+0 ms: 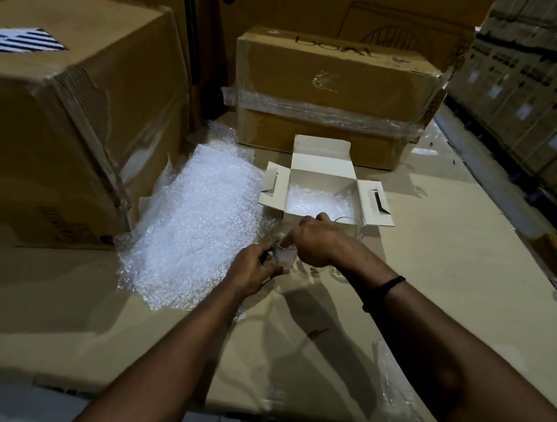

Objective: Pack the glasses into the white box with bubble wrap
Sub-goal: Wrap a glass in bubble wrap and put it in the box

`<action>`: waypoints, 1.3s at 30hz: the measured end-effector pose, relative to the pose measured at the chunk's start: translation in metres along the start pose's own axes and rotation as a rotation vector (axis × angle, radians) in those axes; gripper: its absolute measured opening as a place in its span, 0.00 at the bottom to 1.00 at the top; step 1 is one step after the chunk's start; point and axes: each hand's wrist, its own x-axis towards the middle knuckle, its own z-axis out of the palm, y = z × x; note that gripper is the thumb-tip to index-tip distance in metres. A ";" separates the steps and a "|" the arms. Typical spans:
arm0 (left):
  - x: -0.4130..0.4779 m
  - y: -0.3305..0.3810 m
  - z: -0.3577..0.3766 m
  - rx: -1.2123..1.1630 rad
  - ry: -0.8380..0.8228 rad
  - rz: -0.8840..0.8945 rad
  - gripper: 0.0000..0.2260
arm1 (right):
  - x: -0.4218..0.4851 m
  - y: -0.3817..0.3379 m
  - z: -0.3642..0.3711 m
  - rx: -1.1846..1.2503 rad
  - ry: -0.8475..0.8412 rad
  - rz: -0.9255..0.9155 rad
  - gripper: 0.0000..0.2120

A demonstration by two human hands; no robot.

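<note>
1. The white cardboard box (322, 176) is standing open on the flat brown cardboard surface (433, 257), with its flaps spread. A layer of bubble wrap lining (315, 204) is already lying in its bottom, so the padding step is looking done.
2. No glass is showing inside the box yet.
3. The left hand (256, 268) is gripping a small clear glass (283, 256) just in front of the box, its fingers curling round it.
4. The right hand (314, 240) is reaching onto the same glass from above with bent fingers. Whether it is pinching the glass or only touching it, I cannot tell.
5. A 2nd clear drinking glass (349, 229) is standing unwrapped beside the box's front wall, just behind the right hand.
6. A large loose sheet of bubble wrap (194, 220) is lying to the left, touching the box's left flap, ready for wrapping.
7. Judging by this, the task is sitting at an early stage: at least 2 glasses are waiting to be wrapped and placed, and the flaps are waiting to be closed.
</note>
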 end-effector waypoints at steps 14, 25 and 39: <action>0.002 0.024 0.011 0.041 0.161 -0.071 0.18 | -0.025 -0.024 0.147 0.546 0.481 0.367 0.22; 0.003 0.003 -0.077 0.726 0.362 -0.109 0.17 | -0.026 -0.029 0.142 0.467 0.527 0.373 0.21; -0.002 -0.001 -0.108 0.403 0.481 -0.072 0.05 | -0.029 -0.035 0.137 0.446 0.523 0.412 0.19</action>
